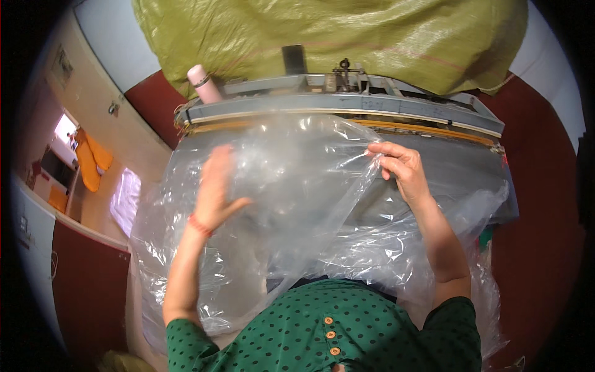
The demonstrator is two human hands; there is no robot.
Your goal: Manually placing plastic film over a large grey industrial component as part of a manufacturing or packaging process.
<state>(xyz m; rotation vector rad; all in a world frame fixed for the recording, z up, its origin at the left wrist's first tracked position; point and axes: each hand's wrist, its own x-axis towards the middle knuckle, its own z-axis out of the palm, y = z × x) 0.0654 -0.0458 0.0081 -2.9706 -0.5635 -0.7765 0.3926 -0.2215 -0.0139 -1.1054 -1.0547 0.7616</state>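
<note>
A large clear plastic sheet (304, 186) is spread over the grey work surface and hangs down around my front and to both sides. My right hand (400, 164) pinches its edge between thumb and fingers at the right, lifting it into a fold. Over the left part of the sheet is my left hand (215, 186), flat, fingers stretched and thumb apart, slightly blurred. Whether that palm touches the plastic I cannot tell. Behind the sheet runs the long grey metal bar (248, 109) of a machine, with an orange strip (421, 128) along its front.
A pink bottle (203, 85) leans on the machine frame at the back left. A yellow-green woven cover (347, 37) hangs behind. To the left, a door (111, 80) opens toward a room with orange cloth (90, 160). Dark red wall (539, 204) stands on the right.
</note>
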